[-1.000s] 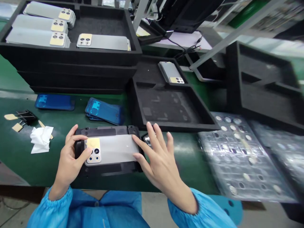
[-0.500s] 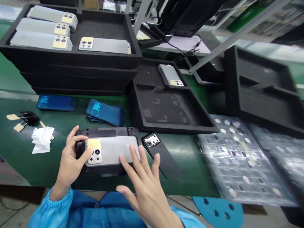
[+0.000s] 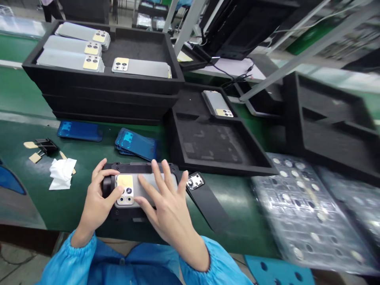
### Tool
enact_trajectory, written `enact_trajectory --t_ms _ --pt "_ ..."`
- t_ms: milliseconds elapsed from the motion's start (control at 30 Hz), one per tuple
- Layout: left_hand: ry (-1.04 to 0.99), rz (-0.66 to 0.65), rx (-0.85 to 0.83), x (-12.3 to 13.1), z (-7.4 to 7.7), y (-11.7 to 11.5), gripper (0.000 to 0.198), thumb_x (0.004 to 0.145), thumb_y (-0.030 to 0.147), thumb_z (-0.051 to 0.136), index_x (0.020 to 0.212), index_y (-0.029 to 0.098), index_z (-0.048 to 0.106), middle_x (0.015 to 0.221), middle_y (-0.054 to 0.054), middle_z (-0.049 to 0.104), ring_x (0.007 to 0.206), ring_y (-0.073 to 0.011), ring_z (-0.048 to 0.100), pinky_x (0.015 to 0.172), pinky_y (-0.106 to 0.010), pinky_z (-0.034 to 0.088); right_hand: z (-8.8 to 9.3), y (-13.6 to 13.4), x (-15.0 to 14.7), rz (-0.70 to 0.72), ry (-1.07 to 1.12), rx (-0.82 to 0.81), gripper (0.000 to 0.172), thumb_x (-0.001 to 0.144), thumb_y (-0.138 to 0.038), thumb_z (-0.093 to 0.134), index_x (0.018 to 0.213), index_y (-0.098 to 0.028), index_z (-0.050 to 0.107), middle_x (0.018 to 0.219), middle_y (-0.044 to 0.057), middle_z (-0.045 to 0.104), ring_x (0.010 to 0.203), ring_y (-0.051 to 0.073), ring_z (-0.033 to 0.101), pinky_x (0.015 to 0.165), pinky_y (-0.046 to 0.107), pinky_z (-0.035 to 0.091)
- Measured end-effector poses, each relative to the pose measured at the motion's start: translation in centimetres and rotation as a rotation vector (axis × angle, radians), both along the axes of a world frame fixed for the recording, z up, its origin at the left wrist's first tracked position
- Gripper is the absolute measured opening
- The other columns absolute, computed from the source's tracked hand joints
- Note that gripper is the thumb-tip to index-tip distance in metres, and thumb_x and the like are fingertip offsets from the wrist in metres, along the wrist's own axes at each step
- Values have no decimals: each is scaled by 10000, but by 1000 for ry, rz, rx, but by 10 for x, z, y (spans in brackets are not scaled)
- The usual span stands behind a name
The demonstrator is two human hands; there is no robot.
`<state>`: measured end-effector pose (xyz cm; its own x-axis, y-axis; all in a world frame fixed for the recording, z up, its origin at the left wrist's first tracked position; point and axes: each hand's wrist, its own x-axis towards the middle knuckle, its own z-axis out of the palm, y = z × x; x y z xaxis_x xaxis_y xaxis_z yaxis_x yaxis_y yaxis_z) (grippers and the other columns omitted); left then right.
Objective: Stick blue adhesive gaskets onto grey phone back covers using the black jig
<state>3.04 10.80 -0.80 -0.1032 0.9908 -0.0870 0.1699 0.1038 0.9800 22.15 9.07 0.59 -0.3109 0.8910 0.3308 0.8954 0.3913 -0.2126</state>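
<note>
A silver-grey phone [image 3: 137, 190] lies back up in a black fixture [image 3: 120, 215], its camera block with yellow film at the left. My left hand [image 3: 99, 204] grips the phone's camera end, thumb on the camera block and fingers at its upper left edge. My right hand [image 3: 170, 209] is spread over the back of the phone, hiding much of its right part. A dark back cover [image 3: 209, 204] with a camera cutout lies just right of the fixture. Behind the fixture are a stack of blue-filmed panels [image 3: 139, 144] and another blue panel [image 3: 80, 131].
Stacked black foam trays [image 3: 109, 85] hold several phones at the back left. A lower foam tray [image 3: 221, 166] stands in the middle, another tray [image 3: 335, 148] at right. Clear plastic trays [image 3: 305, 221] lie at right. A crumpled tissue [image 3: 61, 174] and black binder clip [image 3: 46, 145] are at left.
My right hand has moved left and up over the phone, its fingers now covering more of the back. My left hand keeps its hold. The whole view has shifted slightly.
</note>
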Motion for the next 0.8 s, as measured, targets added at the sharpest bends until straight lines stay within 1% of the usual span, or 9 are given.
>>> enact_trajectory --t_ms 200,333,400,467,567,633,700,767,800 --pt "-4 -2 -19 -1 -2 -2 274 806 359 743 1044 237 686 1662 -139 331 1477 -362 427 1197 -533 335 -10 -3 46 -112 -8 -4 376 1089 -369 401 1340 -233 644 1632 209 420 1552 465 271 1102 875 185" --pt "3 7 -5 -1 -4 -3 273 809 363 742 1043 234 684 1658 -146 339 1487 -365 413 1199 -538 335 -16 1 54 -84 29 -24 389 1083 -375 421 1368 -222 638 1645 216 394 1554 473 258 1098 879 192" --pt "-11 25 8 0 -6 -1 335 801 364 756 1098 234 671 1652 -153 353 1498 -359 402 1208 -533 332 -16 5 52 -61 72 -37 386 1084 -373 422 1365 -235 648 1656 193 385 1563 454 248 1115 866 184" --pt "-43 45 20 0 -7 0 448 796 367 767 1204 239 634 1641 -153 378 1504 -346 401 1218 -521 337 -16 9 50 -47 126 -44 375 1084 -377 426 1342 -256 670 1663 160 384 1572 434 237 1133 853 172" --pt "-66 105 37 2 -3 -4 613 808 382 771 1362 256 542 1580 -132 474 1503 -321 413 1245 -503 315 -17 17 48 -56 240 -49 357 1076 -388 445 1241 -246 729 1644 149 423 1573 421 243 1151 837 168" --pt "-43 178 80 7 5 -16 609 831 380 763 1382 273 528 1546 -106 515 1509 -306 406 1269 -496 273 -17 25 48 -59 401 -83 340 1060 -383 474 1121 -227 770 1606 158 479 1568 419 260 1164 823 177" --pt "-11 262 144 15 14 -38 491 856 357 754 1312 295 583 1560 -74 499 1521 -295 383 1284 -488 242 -15 33 49 -47 570 -129 302 1029 -386 533 1005 -217 783 1561 168 536 1555 423 296 1174 802 206" --pt "-10 326 179 28 20 -66 356 872 336 745 1212 320 641 1562 -38 491 1529 -284 361 1290 -477 236 -8 37 52 -22 684 -143 245 991 -390 602 948 -216 769 1472 174 626 1507 412 401 1171 745 312" --pt "-31 333 166 35 21 -80 303 879 337 737 1172 324 659 1536 -36 517 1519 -287 375 1288 -482 244 -3 38 53 -3 719 -132 220 979 -388 626 930 -217 756 1370 171 700 1437 392 509 1144 689 408"
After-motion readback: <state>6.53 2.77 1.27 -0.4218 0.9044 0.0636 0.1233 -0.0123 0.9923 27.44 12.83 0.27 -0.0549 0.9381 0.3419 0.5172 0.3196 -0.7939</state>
